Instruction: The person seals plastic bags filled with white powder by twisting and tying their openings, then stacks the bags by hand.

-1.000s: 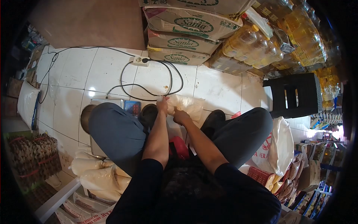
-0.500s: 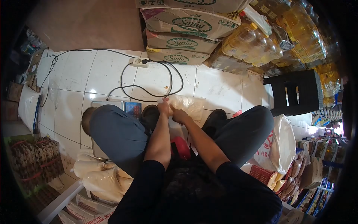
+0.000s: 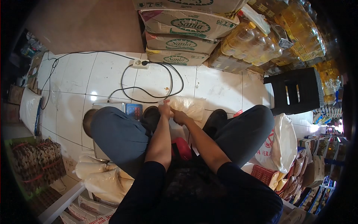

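Note:
A clear plastic bag of pale contents (image 3: 189,107) lies on the tiled floor between my shoes. My left hand (image 3: 164,108) is closed at the bag's left end, with thin plastic showing above its fingers. Right beside it, my right hand (image 3: 180,116) is closed near the same end, its fingers pointing toward the left hand; what it grips, if anything, is too small to tell. A red object (image 3: 181,148) sits between my legs. By my left knee is a scale with a blue panel (image 3: 134,110), partly hidden by the leg.
A black cable (image 3: 171,80) loops from a white socket block (image 3: 140,64) on the floor. Sania cartons (image 3: 178,44) and bottled oil packs (image 3: 244,39) stand ahead. A black stool (image 3: 293,91) is at the right, filled pale bags (image 3: 105,181) at the lower left.
My right hand has drawn back slightly from the bag's top and closed beside my left hand. The view has shifted slightly; the bag stays in place.

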### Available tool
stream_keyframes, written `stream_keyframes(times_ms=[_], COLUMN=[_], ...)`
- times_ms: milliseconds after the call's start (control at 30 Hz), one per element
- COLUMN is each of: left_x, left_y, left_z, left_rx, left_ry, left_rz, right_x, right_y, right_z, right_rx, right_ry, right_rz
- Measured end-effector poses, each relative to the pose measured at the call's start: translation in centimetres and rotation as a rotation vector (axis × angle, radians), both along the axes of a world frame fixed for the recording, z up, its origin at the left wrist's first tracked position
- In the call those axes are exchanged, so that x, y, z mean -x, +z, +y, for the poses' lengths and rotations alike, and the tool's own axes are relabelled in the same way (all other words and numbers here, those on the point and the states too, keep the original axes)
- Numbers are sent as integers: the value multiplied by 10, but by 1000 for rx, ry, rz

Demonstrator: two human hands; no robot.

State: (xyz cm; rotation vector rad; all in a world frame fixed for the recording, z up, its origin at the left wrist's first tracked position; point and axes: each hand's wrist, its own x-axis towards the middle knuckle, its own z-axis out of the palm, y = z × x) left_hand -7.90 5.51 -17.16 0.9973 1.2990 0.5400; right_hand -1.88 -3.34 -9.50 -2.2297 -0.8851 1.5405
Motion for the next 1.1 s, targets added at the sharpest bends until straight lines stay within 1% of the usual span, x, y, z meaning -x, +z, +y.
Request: stream_keyframes(times_ms=[100, 167, 233, 300, 400, 467, 567, 600, 633, 700, 733, 800, 833, 867, 933, 1000, 1067, 1100], left_x=[0, -2, -4, -4, -5, -6, -8, -9, -12, -11, -9, -8, -8, -8, -9, -8, -11, -10], left_y=[-14, -20, -26, -31, -26, -18, 3, 9, 0, -18, -17, -14, -12, -9, -10, -17, -24, -18], left_z=[1, 3, 3, 4, 4, 3, 2, 3, 4, 5, 4, 3, 2, 3, 5, 6, 7, 6], left_rx=[-13, -43, -60, -70, -15, -7, 38, 56, 51, 45, 28, -3, 7, 15, 20, 15, 2, -2], left_ry=[0, -10, -14, -16, 8, 15, 32, 33, 35, 47, 39, 18, 21, 26, 36, 38, 39, 37], left_rz=[-23, 9, 36, 64, 51, 72, 129, 151, 122, 75, 105, 164, 150, 131, 119, 136, 109, 101], right_x=[-7, -29, -52, -74, -84, -55, -50, -61, -71, -68, -60, -41, -35, -22, -14, -18, -31, -29], right_y=[27, 14, 21, 35, 3, -24, -36, -30, -20, 0, 1, -1, 2, 7, -7, -14, -14, -12], right_z=[9, 15, 12, -3, -38, -56, -61, -57, -51, -37, -32, -27, -26, -35, -45, -43, -21, -14], right_rx=[8, 45, 153, 326, 487, 471, 440, 445, 447, 428, 423, 380, 356, 329, 257, 219, 304, 314], right_ry=[5, 107, 34, -218, -204, -257, -214, -97, 24, -19, -40, 62, 114, -6, -1, 75, 203, 230], right_rz=[-55, -107, -65, 76, 215, 111, 21, 58, 92, 62, 56, 6, -25, -125, -210, -287, -240, -241])
